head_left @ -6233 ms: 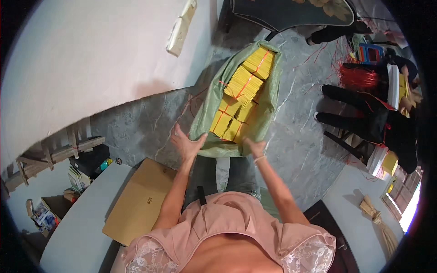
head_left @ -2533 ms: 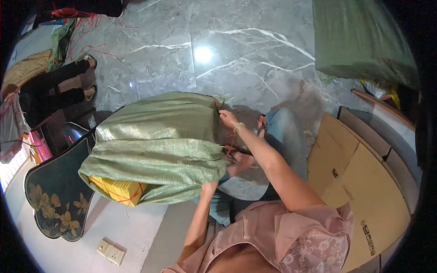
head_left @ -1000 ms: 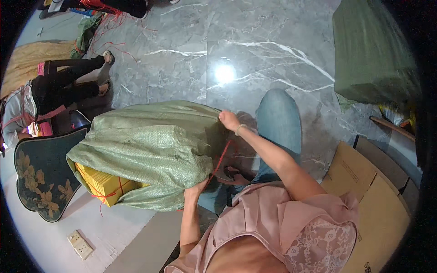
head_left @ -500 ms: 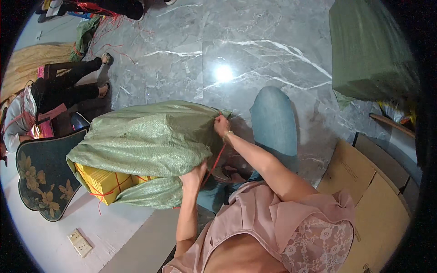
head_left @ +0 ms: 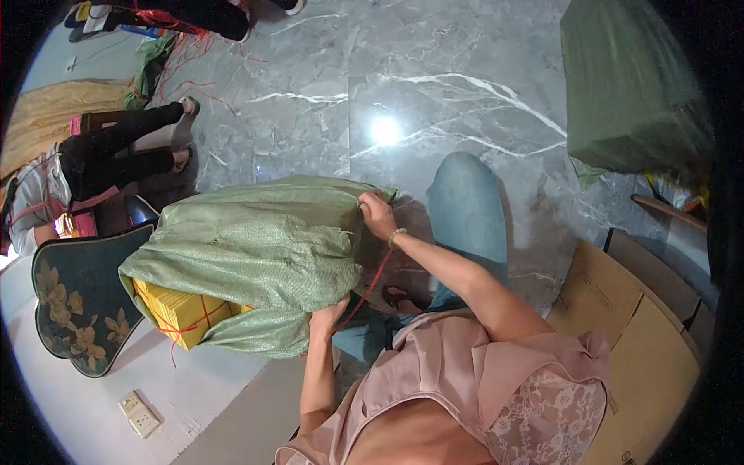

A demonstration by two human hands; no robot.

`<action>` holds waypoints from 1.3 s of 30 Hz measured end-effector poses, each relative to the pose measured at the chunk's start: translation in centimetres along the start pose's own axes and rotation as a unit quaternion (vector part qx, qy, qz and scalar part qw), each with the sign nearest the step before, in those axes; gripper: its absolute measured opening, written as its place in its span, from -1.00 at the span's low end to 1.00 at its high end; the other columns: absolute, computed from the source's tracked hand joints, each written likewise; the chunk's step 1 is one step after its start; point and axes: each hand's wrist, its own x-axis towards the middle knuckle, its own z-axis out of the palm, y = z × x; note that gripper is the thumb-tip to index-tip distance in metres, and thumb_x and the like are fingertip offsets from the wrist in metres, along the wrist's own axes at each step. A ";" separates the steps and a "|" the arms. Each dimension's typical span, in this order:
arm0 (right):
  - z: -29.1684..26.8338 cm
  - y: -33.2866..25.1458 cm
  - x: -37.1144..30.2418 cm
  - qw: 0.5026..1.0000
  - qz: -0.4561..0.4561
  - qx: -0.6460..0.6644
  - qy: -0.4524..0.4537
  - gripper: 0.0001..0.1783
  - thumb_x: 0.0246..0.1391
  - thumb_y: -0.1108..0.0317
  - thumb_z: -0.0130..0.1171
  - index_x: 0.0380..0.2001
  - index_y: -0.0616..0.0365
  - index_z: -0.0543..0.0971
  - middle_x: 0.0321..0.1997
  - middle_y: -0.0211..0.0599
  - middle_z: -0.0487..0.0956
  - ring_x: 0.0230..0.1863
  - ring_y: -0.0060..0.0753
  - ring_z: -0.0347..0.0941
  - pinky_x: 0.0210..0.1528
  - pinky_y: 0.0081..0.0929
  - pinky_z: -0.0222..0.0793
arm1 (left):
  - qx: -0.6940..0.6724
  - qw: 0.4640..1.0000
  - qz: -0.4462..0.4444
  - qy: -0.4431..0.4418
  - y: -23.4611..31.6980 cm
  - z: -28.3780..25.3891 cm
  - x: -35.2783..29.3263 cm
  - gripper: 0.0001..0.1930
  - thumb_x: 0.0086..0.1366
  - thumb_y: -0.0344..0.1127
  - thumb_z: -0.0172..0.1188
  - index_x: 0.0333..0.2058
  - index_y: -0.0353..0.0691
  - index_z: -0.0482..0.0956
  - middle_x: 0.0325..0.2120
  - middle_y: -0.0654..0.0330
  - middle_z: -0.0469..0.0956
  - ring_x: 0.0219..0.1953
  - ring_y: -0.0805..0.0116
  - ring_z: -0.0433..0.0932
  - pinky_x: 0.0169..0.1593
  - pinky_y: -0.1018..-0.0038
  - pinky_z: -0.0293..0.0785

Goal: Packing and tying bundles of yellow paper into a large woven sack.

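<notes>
A green woven sack lies on its side across the left middle, partly wrapped round yellow bundles that show at its gaping left end. Red string crosses the yellow bundles. My right hand is closed on the sack's edge at its far right corner. Lower down, my left hand grips a fold of the sack's near edge, its fingertips partly hidden by the cloth. A red string runs slantwise between my right wrist and my left hand.
A dark chair back with painted flowers stands at the left. Beyond it sits another person. At far right is a full green sack; nearer lie flattened cardboard boxes. Red strings litter the marble floor at the upper left.
My right hand has shifted slightly left and down along the sack's edge. My left hand has dropped a little, pulling the fold down over more of the yellow bundles.
</notes>
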 end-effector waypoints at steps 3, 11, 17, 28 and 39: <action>-0.1 -1.2 -0.2 1.000 0.000 -0.002 0.028 -0.86 -0.02 0.38 -0.12 -0.42 0.19 0.39 -0.42 -0.05 0.41 -0.29 0.02 0.36 -0.29 -0.27 0.26 | 0.030 0.993 -0.026 -0.110 -1.6 0.2 -0.5 -0.69 0.11 -0.25 -0.06 -0.19 -0.24 0.46 -0.23 0.00 0.46 -0.14 0.09 0.41 -0.09 0.33 0.33; 1.2 0.7 -0.2 0.991 0.032 0.100 0.078 -0.85 -0.01 0.50 -0.17 -0.34 0.24 0.36 -0.37 -0.06 0.39 -0.32 0.00 0.35 -0.26 -0.26 0.26 | 0.042 0.993 -0.085 -0.063 -2.9 0.4 -1.4 -0.66 0.05 -0.27 0.03 -0.16 -0.20 0.46 -0.19 -0.01 0.44 -0.10 0.06 0.38 -0.04 0.26 0.28; 4.8 8.0 -3.0 0.971 0.196 0.135 -0.033 -0.71 -0.09 0.35 0.03 -0.25 0.25 0.42 -0.32 -0.09 0.50 -0.24 -0.14 0.42 -0.19 -0.36 0.31 | -0.084 0.992 -0.082 0.053 -1.3 -1.0 -0.5 -0.65 0.10 -0.26 0.03 -0.12 -0.24 0.42 -0.16 -0.01 0.42 -0.06 0.11 0.34 -0.01 0.28 0.23; 5.3 6.5 -2.6 0.955 0.269 0.043 0.115 -0.82 -0.04 0.33 -0.01 -0.35 0.17 0.42 -0.40 -0.08 0.49 -0.30 -0.02 0.41 -0.30 -0.26 0.31 | -0.199 0.947 -0.247 -0.051 3.8 -5.2 -0.3 -0.50 0.02 -0.23 0.20 -0.08 -0.38 0.35 -0.11 0.05 0.41 -0.08 0.26 0.37 -0.01 0.45 0.23; 4.2 4.9 -0.9 0.969 0.241 0.018 0.052 -0.83 -0.03 0.26 -0.03 -0.41 0.08 0.47 -0.40 -0.11 0.50 -0.32 -0.04 0.42 -0.31 -0.23 0.32 | -0.091 0.992 0.005 0.084 12.2 -23.7 -4.2 -0.86 -0.24 -0.48 0.16 -0.62 -0.36 0.42 -0.65 0.20 0.44 -0.55 0.41 0.39 -0.37 0.58 0.28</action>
